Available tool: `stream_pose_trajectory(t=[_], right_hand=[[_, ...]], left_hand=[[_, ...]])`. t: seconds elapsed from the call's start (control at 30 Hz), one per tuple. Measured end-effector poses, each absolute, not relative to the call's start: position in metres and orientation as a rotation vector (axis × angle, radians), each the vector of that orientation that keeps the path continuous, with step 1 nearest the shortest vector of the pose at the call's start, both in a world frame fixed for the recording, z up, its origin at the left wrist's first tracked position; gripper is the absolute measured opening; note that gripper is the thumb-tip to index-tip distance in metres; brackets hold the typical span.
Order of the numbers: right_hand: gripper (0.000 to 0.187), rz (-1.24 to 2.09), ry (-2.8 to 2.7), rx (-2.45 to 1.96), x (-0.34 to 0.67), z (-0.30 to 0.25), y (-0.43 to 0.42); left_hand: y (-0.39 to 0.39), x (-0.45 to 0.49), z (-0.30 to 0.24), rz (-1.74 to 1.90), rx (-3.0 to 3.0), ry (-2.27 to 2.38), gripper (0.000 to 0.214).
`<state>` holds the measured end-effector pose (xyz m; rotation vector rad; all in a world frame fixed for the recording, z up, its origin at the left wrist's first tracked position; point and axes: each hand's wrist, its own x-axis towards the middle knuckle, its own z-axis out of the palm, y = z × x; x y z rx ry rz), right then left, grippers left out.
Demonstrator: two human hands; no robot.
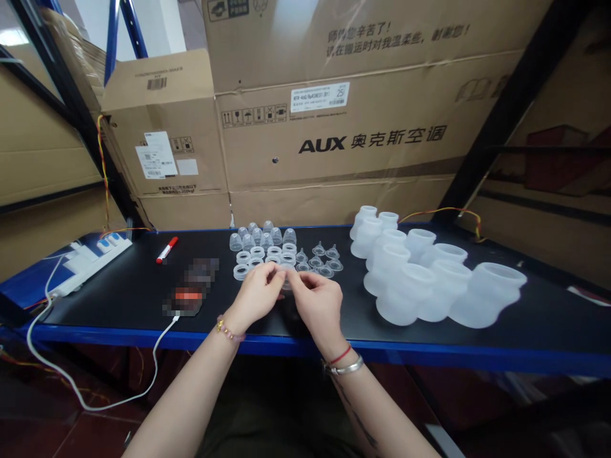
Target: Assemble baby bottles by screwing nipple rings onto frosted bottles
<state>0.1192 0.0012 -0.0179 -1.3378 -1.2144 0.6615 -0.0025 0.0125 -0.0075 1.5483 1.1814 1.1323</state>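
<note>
My left hand (pixel 260 289) and my right hand (pixel 317 305) meet above the front middle of the black shelf. Their fingers pinch a small translucent bottle part (pixel 287 284) between them; the fingertips hide most of it, so I cannot tell whether it is a ring or a nipple. Just beyond the fingers lie several white screw rings (pixel 256 252) in rows. Behind these stand several clear dome caps (pixel 247 241). Several clear silicone bottle nipples (pixel 316 261) lie to the right of the rings, tips up.
Several frosted, wide-necked bottles (pixel 415 286) stand upright on the right. To the left are a red marker (pixel 167 250), a blurred-out phone (pixel 191 289) on a white cable, and a power strip (pixel 90 267). Large cardboard boxes (pixel 372 172) wall off the back of the shelf (pixel 353 324).
</note>
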Motion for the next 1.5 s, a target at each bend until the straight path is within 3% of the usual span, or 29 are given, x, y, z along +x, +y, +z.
stream_pose_trajectory(t=[0.17,0.37,0.7,0.9,1.17,1.5], right_hand=[[0.041,0.726,-1.211,-1.364,0.12,-0.016,0.0],[0.03,0.842,-1.224,-1.337,0.125,-0.009,-0.004],[0.031,0.744,-1.256,-1.257,0.122,-0.02,-0.003],[0.027,0.79,-1.148,-1.248,0.123,-0.023,0.003],[0.044,0.817,-1.033,-1.282,0.119,-0.025,0.005],[0.033,1.011,-1.071,-1.317,0.123,-0.019,0.008]], left_hand=[[0.013,-0.001,-0.006,1.184,1.405,1.128,0.014],[0.013,0.001,-0.007,1.18,1.429,1.196,0.012],[0.01,0.001,-0.014,1.248,1.721,1.302,0.014],[0.015,-0.003,-0.019,1.126,1.598,1.064,0.028],[0.015,0.001,-0.014,1.135,1.493,1.126,0.017],[0.017,-0.001,-0.019,1.246,1.533,1.256,0.027]])
